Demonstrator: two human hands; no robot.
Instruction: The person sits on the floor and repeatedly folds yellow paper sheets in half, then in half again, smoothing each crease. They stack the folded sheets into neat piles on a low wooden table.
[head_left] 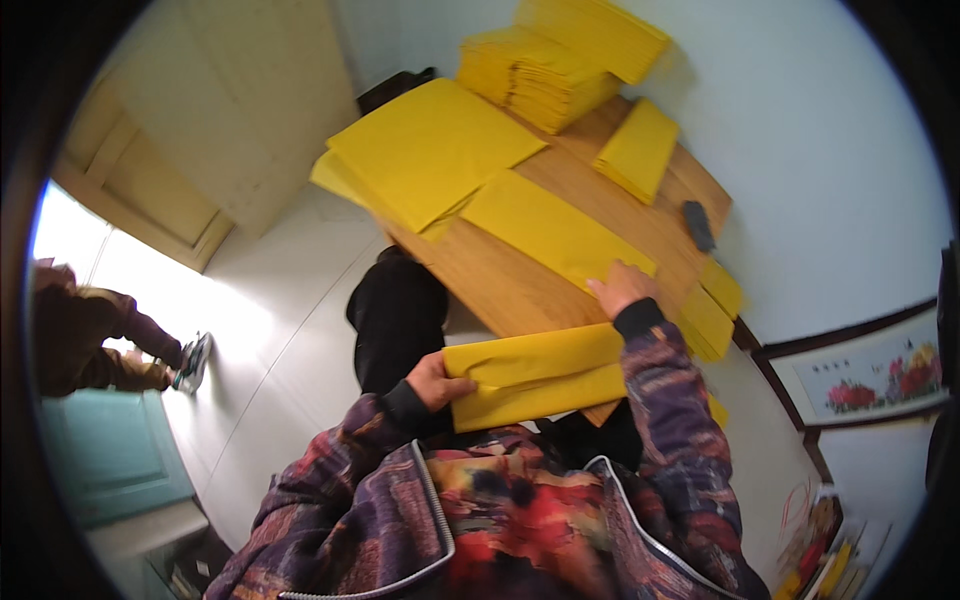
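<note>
Near my lap, my left hand (432,383) is closed on the left end of a folded yellow sheet (535,375), thumb on top. This sheet lies across the table's near edge, and a crease runs along it. My right hand (622,288) reaches past it to a long folded yellow strip (555,230) on the table, its bent fingers and thumb gripping the right end. Touching the strip's far left end is a wide stack of flat yellow sheets (435,150). Whether the sheets are paper or cloth, I cannot tell.
The wooden table (470,275) bears a tall yellow pile (540,80), a folded yellow bundle (640,150) and a dark grey block (698,226). Smaller yellow pieces (708,320) lie at the right edge. Another person's legs (120,340) show by the doorway; a framed flower picture (865,380) stands right.
</note>
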